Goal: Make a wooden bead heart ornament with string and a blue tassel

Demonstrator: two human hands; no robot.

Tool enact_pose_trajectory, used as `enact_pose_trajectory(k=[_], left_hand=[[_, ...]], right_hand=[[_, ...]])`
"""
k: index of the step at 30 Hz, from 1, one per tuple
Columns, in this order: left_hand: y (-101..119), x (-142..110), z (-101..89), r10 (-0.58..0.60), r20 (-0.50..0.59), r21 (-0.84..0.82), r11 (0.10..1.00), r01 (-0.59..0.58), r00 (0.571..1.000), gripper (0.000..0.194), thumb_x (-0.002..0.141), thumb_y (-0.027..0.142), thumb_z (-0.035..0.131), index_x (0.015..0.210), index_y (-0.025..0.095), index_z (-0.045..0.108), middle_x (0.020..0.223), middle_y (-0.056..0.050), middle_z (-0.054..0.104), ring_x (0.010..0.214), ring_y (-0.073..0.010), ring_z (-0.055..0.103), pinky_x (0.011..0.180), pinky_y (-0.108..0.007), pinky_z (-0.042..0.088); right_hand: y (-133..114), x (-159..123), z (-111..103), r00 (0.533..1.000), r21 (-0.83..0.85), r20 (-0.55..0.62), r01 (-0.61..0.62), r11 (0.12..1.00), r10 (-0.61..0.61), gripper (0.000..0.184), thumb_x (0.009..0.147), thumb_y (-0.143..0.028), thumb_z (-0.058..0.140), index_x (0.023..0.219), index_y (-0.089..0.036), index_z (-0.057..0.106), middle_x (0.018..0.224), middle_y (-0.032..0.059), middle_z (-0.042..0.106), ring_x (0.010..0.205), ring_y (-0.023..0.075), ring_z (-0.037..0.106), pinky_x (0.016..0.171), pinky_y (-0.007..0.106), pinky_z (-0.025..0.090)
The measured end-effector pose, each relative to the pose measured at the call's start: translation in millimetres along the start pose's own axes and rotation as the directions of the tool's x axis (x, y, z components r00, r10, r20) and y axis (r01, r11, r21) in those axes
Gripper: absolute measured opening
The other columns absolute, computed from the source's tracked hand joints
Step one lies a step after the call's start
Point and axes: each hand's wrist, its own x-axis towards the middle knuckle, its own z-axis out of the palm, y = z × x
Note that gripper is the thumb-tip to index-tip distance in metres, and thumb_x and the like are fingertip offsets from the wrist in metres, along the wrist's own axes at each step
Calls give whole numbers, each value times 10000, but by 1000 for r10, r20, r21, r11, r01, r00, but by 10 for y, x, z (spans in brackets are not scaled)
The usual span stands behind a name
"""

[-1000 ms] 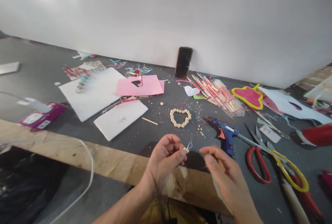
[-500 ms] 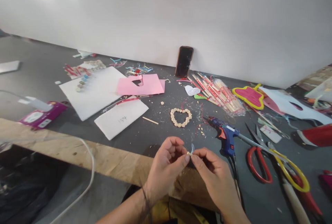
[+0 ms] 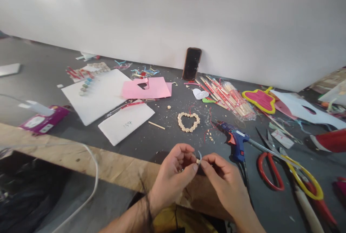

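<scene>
Close to the table's front edge, my left hand (image 3: 177,171) pinches a tiny pale wooden piece (image 3: 198,161). Thumb and fingertips of my right hand (image 3: 223,179) close on a thin light-blue string (image 3: 200,154) right beside that piece, so both hands almost meet. How the string joins the piece is hidden by the fingers. Just beyond them lies a heart-shaped ring (image 3: 188,129) made of small pale wooden bits, with a red thread at its top. To its right rests a blue glue gun (image 3: 238,144), its nozzle turned toward the ring.
Red-handled scissors (image 3: 270,175) and yellow-handled scissors (image 3: 308,180) lie at the right. Bundled wooden sticks (image 3: 227,98) and a propped phone (image 3: 191,63) are behind. Leftward are pink paper (image 3: 159,88), white boards (image 3: 105,103) and a purple power strip (image 3: 44,120). Crumbs surround the ring.
My right hand came in from the right to meet my left and took hold of the blue string. The string's loop at the fingertips has shifted. Things on the table stayed put.
</scene>
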Motion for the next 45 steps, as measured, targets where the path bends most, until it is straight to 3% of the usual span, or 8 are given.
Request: enact_pose_trajectory(k=[7, 15, 20, 29, 38, 42, 45], left_hand=[[31, 23, -28, -73, 34, 30, 997, 72, 997, 369, 696, 247, 712, 980, 185, 484, 723, 19, 567, 651, -106, 507, 596, -219, 364], [17, 37, -3, -109, -12, -164, 981, 106, 994, 383, 660, 280, 766, 940, 172, 529, 691, 17, 574, 628, -95, 508, 595, -214, 370], [-21, 32, 7, -79, -22, -211, 975, 73, 997, 352, 694, 246, 750, 963, 176, 534, 709, 16, 591, 646, -92, 535, 638, -220, 398], [-7, 26, -28, -64, 14, -91, 994, 65, 998, 362, 721, 241, 726, 1007, 174, 514, 752, -10, 631, 689, -110, 563, 644, -228, 418], [44, 100, -62, -144, 77, -130, 980, 153, 987, 673, 667, 274, 776, 1238, 154, 442, 661, 17, 608, 627, -115, 568, 644, -248, 415], [65, 123, -110, -207, 134, -113, 968, 222, 969, 597, 621, 252, 810, 1145, 135, 551, 697, -5, 614, 634, -108, 567, 639, -236, 419], [73, 131, -142, -240, 201, -72, 963, 259, 950, 419, 606, 239, 820, 969, 119, 650, 733, -23, 622, 656, -98, 557, 634, -214, 415]], right_hand=[[-51, 3, -68, 996, -32, 63, 65, 997, -63, 229, 858, -367, 518, 765, -202, 647, 694, -5, 608, 662, 138, 551, 605, 216, 429], [-15, -12, -47, 996, 40, 11, 90, 995, -91, 222, 866, -358, 518, 968, -219, 659, 865, 29, 675, 790, 164, 624, 704, 240, 494], [7, -20, 13, 999, 106, 9, 48, 993, -49, 205, 846, -375, 551, 922, -210, 648, 851, 29, 682, 763, 159, 633, 685, 231, 505], [15, -19, -16, 1000, 38, 4, 10, 999, -10, 206, 838, -398, 555, 836, -214, 648, 751, 0, 652, 680, 139, 591, 610, 205, 469], [-79, -9, -62, 994, -56, 60, 100, 993, -96, 175, 848, -338, 515, 793, -222, 635, 726, -2, 655, 661, 138, 592, 619, 209, 468], [-74, -9, -81, 990, -75, 90, 113, 991, -107, 166, 853, -314, 498, 790, -217, 618, 738, -6, 651, 681, 132, 594, 638, 205, 464], [-79, -6, -102, 986, -91, 106, 136, 987, -126, 160, 849, -306, 497, 787, -218, 615, 742, -8, 651, 690, 132, 595, 647, 207, 461]])
